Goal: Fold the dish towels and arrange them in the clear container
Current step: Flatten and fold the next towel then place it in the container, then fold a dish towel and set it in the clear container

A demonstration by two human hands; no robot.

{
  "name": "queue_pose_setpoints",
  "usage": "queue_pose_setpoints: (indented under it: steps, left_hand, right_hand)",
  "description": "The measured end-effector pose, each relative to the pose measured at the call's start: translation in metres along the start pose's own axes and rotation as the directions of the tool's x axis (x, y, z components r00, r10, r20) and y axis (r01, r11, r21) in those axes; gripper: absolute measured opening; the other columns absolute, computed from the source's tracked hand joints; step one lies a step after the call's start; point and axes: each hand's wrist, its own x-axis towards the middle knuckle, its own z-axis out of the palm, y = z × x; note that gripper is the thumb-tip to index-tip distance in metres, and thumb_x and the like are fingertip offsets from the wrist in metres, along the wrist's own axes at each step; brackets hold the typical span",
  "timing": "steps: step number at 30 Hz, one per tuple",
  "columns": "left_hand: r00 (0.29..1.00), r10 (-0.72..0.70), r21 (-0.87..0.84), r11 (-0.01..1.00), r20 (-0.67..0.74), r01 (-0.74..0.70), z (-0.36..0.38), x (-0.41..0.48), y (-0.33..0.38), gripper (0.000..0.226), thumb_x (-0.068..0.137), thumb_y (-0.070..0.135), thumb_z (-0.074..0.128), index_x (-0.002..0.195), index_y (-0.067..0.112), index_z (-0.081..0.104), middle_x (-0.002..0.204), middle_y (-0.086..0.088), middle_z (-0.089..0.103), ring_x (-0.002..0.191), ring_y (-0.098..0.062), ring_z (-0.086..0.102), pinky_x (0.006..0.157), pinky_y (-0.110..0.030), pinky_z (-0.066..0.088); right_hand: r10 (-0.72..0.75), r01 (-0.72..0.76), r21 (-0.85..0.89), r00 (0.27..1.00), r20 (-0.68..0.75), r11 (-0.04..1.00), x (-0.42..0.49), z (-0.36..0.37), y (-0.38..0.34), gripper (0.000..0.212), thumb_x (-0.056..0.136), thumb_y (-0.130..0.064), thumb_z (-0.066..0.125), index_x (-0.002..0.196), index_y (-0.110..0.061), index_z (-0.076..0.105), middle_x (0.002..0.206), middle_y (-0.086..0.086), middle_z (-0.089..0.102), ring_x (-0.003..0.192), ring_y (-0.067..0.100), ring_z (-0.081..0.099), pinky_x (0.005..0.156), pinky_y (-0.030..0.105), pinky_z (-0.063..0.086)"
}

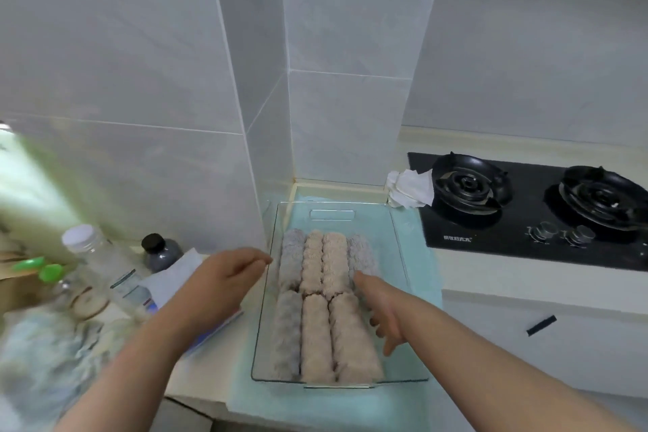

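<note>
A clear container (333, 212) stands on a light blue cloth (417, 256) on the counter. Inside it lie several rolled dish towels in two rows, beige ones (317, 337) in the middle and grey ones (291, 256) at the sides. My right hand (382, 312) reaches into the container's right side, fingers straight, the index fingertip touching the grey roll (363, 252) at the back right. Just outside the container's left wall hovers my left hand (228, 275), fingers loosely curled and holding nothing.
A black two-burner gas hob (540, 207) lies to the right, with a crumpled white cloth (410, 188) at its near corner. Bottles (94, 256) and a dark jar (161, 252) crowd the left counter, beside papers (171, 277). Tiled walls rise behind.
</note>
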Motion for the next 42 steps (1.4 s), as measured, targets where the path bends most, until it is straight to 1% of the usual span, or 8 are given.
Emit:
queue_pose_setpoints:
  steps: [3,5,9,15,19,23,32,42]
  left_hand:
    - [0.969,-0.104,-0.188,0.980,-0.224,0.062,0.001,-0.036,0.016,0.020,0.097,0.021,0.054,0.089,0.029,0.071,0.089,0.017,0.071,0.086,-0.002,0.064,0.091,-0.035,0.050]
    - [0.928,-0.160,-0.241,0.967,-0.336,0.080,0.009,-0.064,0.029,0.027,0.098,0.018,0.052,0.087,0.027,0.074,0.088,0.010,0.072,0.085,-0.006,0.065,0.093,-0.039,0.050]
    - [0.848,-0.222,-0.313,0.947,-0.481,0.070,0.031,-0.126,0.060,0.021,0.084,0.046,0.052,0.084,0.042,0.073,0.093,0.012,0.072,0.093,-0.014,0.066,0.092,-0.041,0.051]
    - [0.664,-0.345,-0.338,0.930,-0.664,0.146,0.042,-0.235,0.083,0.035,0.074,0.061,0.047,0.095,0.046,0.070,0.102,0.021,0.070,0.103,-0.005,0.063,0.097,-0.040,0.048]
    - [0.476,-0.382,-0.306,0.923,-0.792,0.233,0.037,-0.334,0.088,0.021,0.085,0.049,0.050,0.101,0.047,0.064,0.106,0.033,0.064,0.105,0.006,0.058,0.090,-0.026,0.045]
    - [0.250,-0.448,-0.362,0.875,-0.859,0.322,0.047,-0.449,0.085,0.028,0.088,0.045,0.053,0.115,0.052,0.051,0.126,0.015,0.057,0.116,0.002,0.051,0.095,-0.028,0.040]
    - [-0.204,-0.560,-0.595,0.777,-0.803,0.207,0.104,-0.699,0.093,0.030,0.073,0.045,0.059,0.103,0.042,0.063,0.117,0.012,0.063,0.115,-0.005,0.056,0.107,-0.041,0.039]
    - [-0.447,-0.615,-0.736,0.655,-0.650,0.170,0.173,-0.889,0.088,0.025,0.095,0.013,0.055,0.105,0.035,0.060,0.118,0.012,0.061,0.113,-0.002,0.054,0.103,-0.031,0.040]
  right_hand:
    - [-0.069,0.074,-0.055,0.993,0.092,0.996,-0.005,-0.011,0.000,0.096,0.083,-0.077,0.037,0.155,-0.017,0.015,0.160,0.015,0.014,0.147,0.035,0.013,0.113,0.060,0.016]
    - [-0.155,0.165,-0.057,0.977,0.149,0.985,-0.014,-0.019,0.003,0.089,0.083,-0.076,0.037,0.150,-0.017,0.028,0.154,0.013,0.030,0.142,0.033,0.028,0.112,0.055,0.021]
    - [-0.475,0.489,-0.043,0.862,0.179,0.871,-0.048,-0.022,0.007,0.038,0.093,-0.057,0.043,0.103,-0.022,0.054,0.090,0.001,0.050,0.079,0.018,0.047,0.082,0.037,0.041]
    - [-0.825,0.902,-0.101,0.425,0.374,0.419,-0.141,0.031,0.027,0.025,0.088,-0.037,0.054,0.085,-0.015,0.065,0.083,-0.002,0.061,0.081,0.015,0.055,0.085,0.039,0.049]
    - [-0.784,0.985,-0.121,0.171,0.597,0.122,-0.196,0.091,0.068,0.012,0.095,-0.026,0.053,0.101,-0.030,0.062,0.101,-0.014,0.064,0.090,-0.002,0.056,0.081,0.021,0.044]
    - [-0.657,0.996,-0.051,-0.009,0.754,-0.073,-0.241,0.150,0.126,0.027,0.093,-0.033,0.055,0.119,-0.041,0.053,0.124,-0.020,0.053,0.117,0.003,0.050,0.102,0.028,0.041]
    - [-0.324,0.994,0.084,-0.059,0.944,0.064,-0.345,0.287,0.285,0.022,0.094,-0.028,0.055,0.115,-0.031,0.060,0.111,-0.017,0.062,0.108,-0.001,0.055,0.094,0.024,0.044]
    - [-0.013,0.984,0.040,-0.038,0.999,0.174,-0.405,0.390,0.479,0.021,0.095,-0.023,0.055,0.115,-0.027,0.060,0.112,-0.017,0.060,0.105,-0.007,0.054,0.080,0.010,0.039]
